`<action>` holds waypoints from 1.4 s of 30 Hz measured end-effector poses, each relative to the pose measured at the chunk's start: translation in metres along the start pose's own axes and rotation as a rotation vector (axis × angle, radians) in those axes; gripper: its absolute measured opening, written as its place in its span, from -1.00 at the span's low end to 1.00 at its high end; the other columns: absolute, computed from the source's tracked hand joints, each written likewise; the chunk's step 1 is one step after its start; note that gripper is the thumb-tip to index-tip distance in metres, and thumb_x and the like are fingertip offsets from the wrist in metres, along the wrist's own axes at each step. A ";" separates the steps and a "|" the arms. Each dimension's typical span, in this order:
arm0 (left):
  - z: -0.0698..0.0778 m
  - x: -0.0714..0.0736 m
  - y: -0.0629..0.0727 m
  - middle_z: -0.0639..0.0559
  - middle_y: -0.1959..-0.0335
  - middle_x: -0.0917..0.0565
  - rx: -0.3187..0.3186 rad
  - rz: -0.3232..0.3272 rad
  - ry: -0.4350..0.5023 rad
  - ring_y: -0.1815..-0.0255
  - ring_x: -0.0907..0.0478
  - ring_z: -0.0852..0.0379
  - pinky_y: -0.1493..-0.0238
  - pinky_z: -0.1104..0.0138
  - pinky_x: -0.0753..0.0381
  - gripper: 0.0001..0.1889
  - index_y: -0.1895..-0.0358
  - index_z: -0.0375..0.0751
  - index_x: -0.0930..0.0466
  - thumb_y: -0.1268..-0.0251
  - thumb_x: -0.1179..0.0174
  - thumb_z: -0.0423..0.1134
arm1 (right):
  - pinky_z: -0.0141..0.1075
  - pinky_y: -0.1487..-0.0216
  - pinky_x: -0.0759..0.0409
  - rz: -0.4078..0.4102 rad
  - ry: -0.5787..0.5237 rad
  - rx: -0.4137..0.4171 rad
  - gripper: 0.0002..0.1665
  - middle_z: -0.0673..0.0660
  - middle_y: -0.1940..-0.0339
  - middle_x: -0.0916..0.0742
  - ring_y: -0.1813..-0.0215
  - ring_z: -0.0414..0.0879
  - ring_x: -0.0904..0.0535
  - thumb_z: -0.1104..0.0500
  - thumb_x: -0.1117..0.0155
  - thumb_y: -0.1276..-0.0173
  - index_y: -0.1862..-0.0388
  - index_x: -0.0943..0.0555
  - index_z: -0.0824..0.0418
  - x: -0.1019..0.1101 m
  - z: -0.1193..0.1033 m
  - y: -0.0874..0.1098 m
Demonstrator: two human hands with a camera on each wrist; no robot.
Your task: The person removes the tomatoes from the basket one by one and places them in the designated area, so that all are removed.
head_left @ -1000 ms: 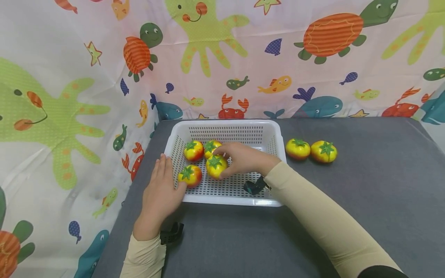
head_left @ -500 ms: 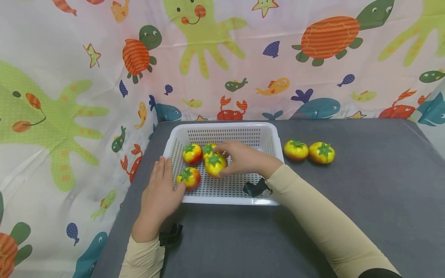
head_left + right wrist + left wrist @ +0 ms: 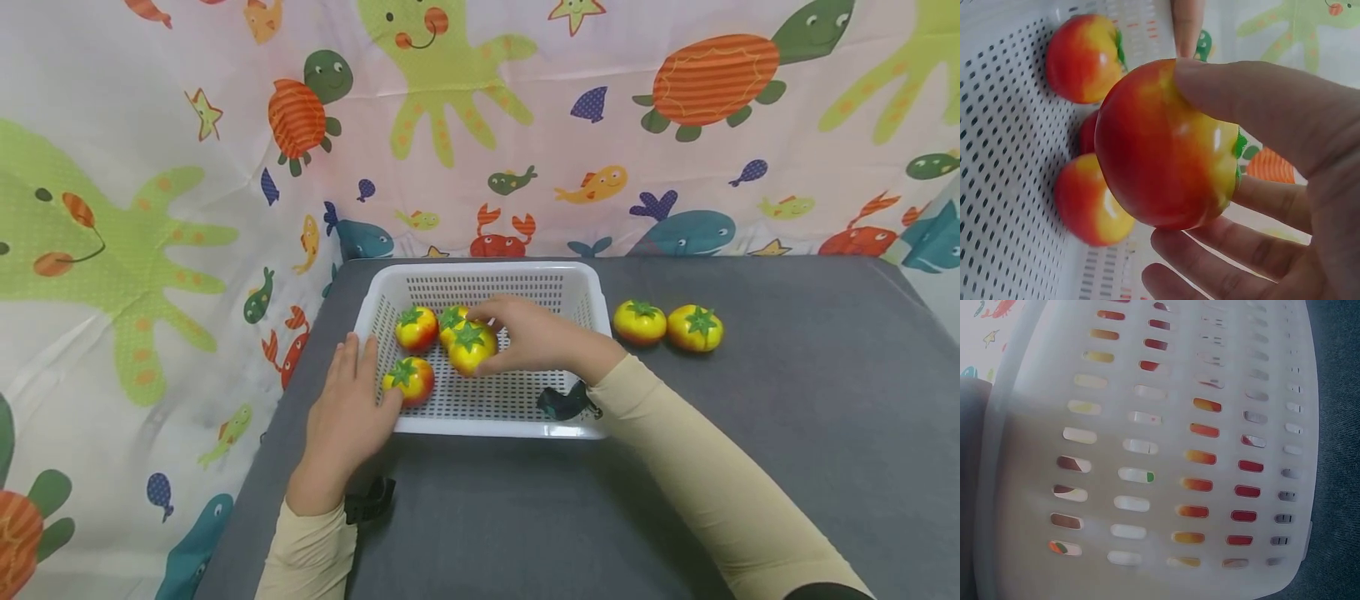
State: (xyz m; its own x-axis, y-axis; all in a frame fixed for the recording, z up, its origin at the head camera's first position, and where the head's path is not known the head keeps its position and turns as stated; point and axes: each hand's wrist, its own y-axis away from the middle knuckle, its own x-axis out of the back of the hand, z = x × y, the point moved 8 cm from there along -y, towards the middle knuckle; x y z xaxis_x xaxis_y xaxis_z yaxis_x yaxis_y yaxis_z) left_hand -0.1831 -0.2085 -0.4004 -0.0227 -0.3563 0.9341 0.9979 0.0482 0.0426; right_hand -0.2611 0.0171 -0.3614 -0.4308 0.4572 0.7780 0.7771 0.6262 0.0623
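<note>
My right hand (image 3: pixel 528 333) grips a red-and-yellow tomato (image 3: pixel 1166 147) with a green leafy top, thumb on one side and fingertips on the other. It is held over the white perforated basket (image 3: pixel 498 430), close to several more tomatoes. Of these, one tomato (image 3: pixel 416 328) lies at the back left, another tomato (image 3: pixel 408 381) at the front left. A third tomato (image 3: pixel 452 321) is partly hidden behind the held one. My left hand (image 3: pixel 347 417) rests straight-fingered along the basket's left rim, thumb over the front left corner. The left wrist view shows the slotted basket wall (image 3: pixel 1166 450).
Two tomatoes (image 3: pixel 640 322) (image 3: pixel 694 328) sit side by side on the dark grey table (image 3: pixel 810 400), just right of the basket. A curtain (image 3: pixel 495 125) printed with sea animals hangs behind the table and along its left side.
My right hand has shifted slightly up and to the right with the tomato in its grip. The left hand stays on the basket's rim.
</note>
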 end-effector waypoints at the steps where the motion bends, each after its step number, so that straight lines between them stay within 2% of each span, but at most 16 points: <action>1: 0.000 0.000 0.000 -0.21 -0.76 0.20 0.000 0.000 0.001 -0.75 0.21 -0.30 -0.36 -0.45 -0.30 -0.05 -0.74 -0.13 0.10 -0.37 -0.13 0.01 | -0.14 -0.24 -0.68 0.001 -0.003 -0.003 -0.10 0.02 -0.27 -0.66 -0.20 -0.06 -0.56 -0.05 -0.69 -0.11 -0.43 -0.57 0.09 0.001 0.001 0.001; 17: -0.002 -0.001 0.000 -0.22 -0.76 0.21 0.012 -0.011 0.002 -0.75 0.23 -0.32 -0.39 -0.46 -0.23 -0.08 -0.74 -0.09 0.06 -0.37 -0.12 -0.02 | -0.07 -0.17 -0.71 0.044 -0.020 -0.026 -0.12 0.02 -0.25 -0.67 -0.19 -0.03 -0.57 -0.11 -0.69 -0.09 -0.39 -0.60 0.06 0.011 0.017 0.026; 23: -0.002 -0.001 0.000 -0.22 -0.76 0.20 0.001 0.010 0.005 -0.75 0.22 -0.32 -0.38 -0.46 -0.25 -0.07 -0.73 -0.10 0.03 -0.34 -0.16 -0.02 | -0.03 -0.18 -0.71 0.067 -0.050 -0.024 -0.13 0.04 -0.27 -0.65 -0.21 0.00 -0.56 -0.08 -0.68 -0.11 -0.40 -0.58 0.06 0.019 0.018 0.041; 34: 0.001 0.001 0.000 -0.21 -0.77 0.21 0.011 0.005 -0.002 -0.75 0.22 -0.32 -0.33 -0.48 -0.30 -0.06 -0.74 -0.07 0.06 -0.34 -0.16 -0.02 | 0.03 -0.16 -0.71 0.119 -0.082 -0.033 -0.17 0.07 -0.22 -0.63 -0.18 0.01 -0.55 0.02 -0.65 -0.11 -0.37 -0.55 0.12 0.032 0.028 0.064; 42: 0.001 0.000 0.000 -0.21 -0.77 0.23 0.012 -0.001 -0.004 -0.75 0.24 -0.31 -0.33 -0.48 -0.30 -0.06 -0.74 -0.06 0.07 -0.36 -0.15 -0.02 | -0.03 -0.13 -0.71 0.139 -0.076 -0.055 -0.13 0.06 -0.21 -0.63 -0.16 0.01 -0.55 0.04 -0.65 -0.06 -0.38 -0.54 0.13 0.038 0.034 0.076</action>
State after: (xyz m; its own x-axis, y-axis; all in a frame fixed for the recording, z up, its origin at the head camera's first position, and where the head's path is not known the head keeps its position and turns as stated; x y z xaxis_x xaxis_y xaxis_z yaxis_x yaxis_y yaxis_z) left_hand -0.1836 -0.2076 -0.4001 -0.0239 -0.3522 0.9356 0.9971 0.0590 0.0477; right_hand -0.2343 0.1037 -0.3486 -0.3494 0.5846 0.7322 0.8547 0.5192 -0.0067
